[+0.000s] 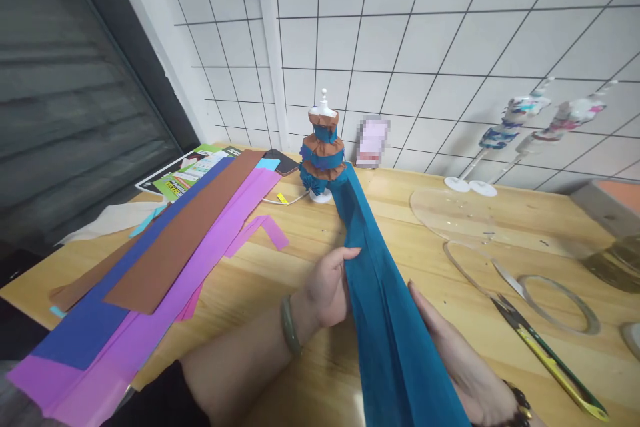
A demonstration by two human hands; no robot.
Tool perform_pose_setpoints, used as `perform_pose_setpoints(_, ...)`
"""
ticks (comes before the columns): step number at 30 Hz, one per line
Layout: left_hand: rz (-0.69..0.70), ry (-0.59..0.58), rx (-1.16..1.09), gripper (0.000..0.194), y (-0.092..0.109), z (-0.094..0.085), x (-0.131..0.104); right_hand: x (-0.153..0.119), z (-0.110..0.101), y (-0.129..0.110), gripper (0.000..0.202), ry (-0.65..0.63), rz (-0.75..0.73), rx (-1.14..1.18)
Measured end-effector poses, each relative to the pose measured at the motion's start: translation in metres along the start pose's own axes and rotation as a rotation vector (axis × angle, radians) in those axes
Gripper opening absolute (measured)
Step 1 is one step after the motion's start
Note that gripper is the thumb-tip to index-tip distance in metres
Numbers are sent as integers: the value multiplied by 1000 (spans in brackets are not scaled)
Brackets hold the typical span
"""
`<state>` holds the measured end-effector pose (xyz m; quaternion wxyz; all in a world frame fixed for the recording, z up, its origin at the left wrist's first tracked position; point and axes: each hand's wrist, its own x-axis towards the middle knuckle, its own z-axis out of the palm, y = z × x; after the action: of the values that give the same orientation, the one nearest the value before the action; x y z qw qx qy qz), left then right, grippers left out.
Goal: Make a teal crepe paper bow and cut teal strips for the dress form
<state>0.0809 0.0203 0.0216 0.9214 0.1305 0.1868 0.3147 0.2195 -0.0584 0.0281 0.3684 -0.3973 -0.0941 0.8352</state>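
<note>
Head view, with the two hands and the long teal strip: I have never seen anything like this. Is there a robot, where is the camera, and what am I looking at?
There is no robot here: these are a person's own bare hands. The single picture comes from a camera worn on the head, looking forward and down.

The left hand holds one edge of the teal strip; the right hand is at the other edge. The strip reaches up to a small dress form wrapped in brown and teal.

On the wooden table, brown, blue and pink strips overlap at the left. At the right are two more forms and a yellow-and-green tool.
</note>
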Motion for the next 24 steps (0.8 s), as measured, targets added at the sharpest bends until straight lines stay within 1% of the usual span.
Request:
perform_pose_setpoints(1,0,-3,13,31,-1,-1,1,-1,-2,-3,36,45,-41,-26)
perform_pose_setpoints(3,34,9,66,26,-4,-4,5,-3,-6,-10,25,189,-183,-111)
perform_pose_setpoints(5,152,46,152,16,-8,-10,9,-3,-11,-15,23,340,-367,-237)
perform_pose_setpoints(7,299,102,252,9,-12,-16,12,-3,-17,-17,30,445,-550,-386)
perform_pose_setpoints(9,297,162,386,15,-14,-22,14,-1,-22,-16,37,536,-740,-546)
perform_pose_setpoints(12,245,329,618,28,-13,-25,13,2,-31,-12,40,688,-1014,-816)
perform_pose_setpoints(13,233,354,659,28,-12,-24,12,4,-34,-10,41,718,-1082,-916)
perform_pose_setpoints(15,213,334,685,24,-10,-21,10,6,-37,-8,44,739,-1160,-1071)
perform_pose_setpoints(16,209,298,675,23,-9,-20,10,6,-37,-7,46,720,-1158,-1102)
perform_pose_setpoints(17,208,254,658,23,-9,-19,10,6,-36,-8,48,683,-1122,-1089)
perform_pose_setpoints(18,209,209,638,23,-8,-19,10,6,-34,-9,49,638,-1051,-1030)
perform_pose_setpoints(21,203,113,617,30,-10,-23,12,4,-28,-16,47,515,-739,-679)
perform_pose_setpoints(22,196,102,630,31,-11,-25,12,3,-27,-20,45,490,-667,-561)
perform_pose_setpoints(24,174,92,671,34,-13,-28,12,3,-29,-26,40,428,-594,-387)
